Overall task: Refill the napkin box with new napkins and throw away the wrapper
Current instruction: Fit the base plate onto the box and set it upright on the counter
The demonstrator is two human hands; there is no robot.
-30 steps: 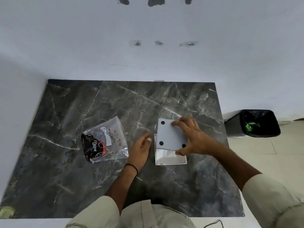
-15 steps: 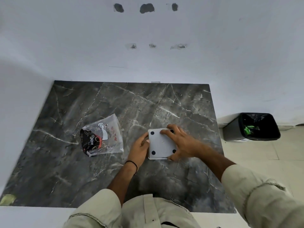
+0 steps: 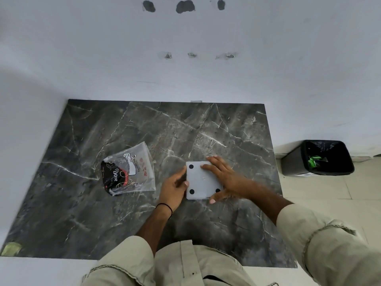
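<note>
The white square napkin box (image 3: pixel 201 181) lies upside down on the dark marble table (image 3: pixel 123 131), its flat base with black round feet facing up. My right hand (image 3: pixel 223 179) lies flat on that base, fingers spread and thumb hooked over the near edge. My left hand (image 3: pixel 174 187) presses against the box's left side. The clear plastic wrapper (image 3: pixel 129 171) with black and red print lies flat on the table, left of the box. No napkins are visible.
A black bin (image 3: pixel 321 157) with a dark liner and green scraps inside stands on the tiled floor to the right of the table. A white wall runs along the table's far and left edges.
The base plate, held tilted above the open box one second ago, now sits flat on it. My left hand has moved in against the box's left side.
</note>
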